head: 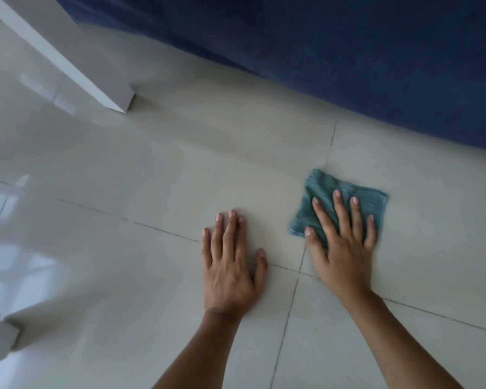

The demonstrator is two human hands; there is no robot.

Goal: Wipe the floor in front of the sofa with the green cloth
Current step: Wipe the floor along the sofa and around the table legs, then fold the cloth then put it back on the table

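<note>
Both palms flat: right hand (344,248) on green cloth (348,193).

My right hand (341,248) hides the middle of the cloth (345,192), whose edges blur. The sofa (348,51) and table leg (68,51) run off the top edge.

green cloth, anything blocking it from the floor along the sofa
Nothing visible does. The right hand presses the green cloth flat on bare tile, and the floor up to the sofa is clear.
</note>
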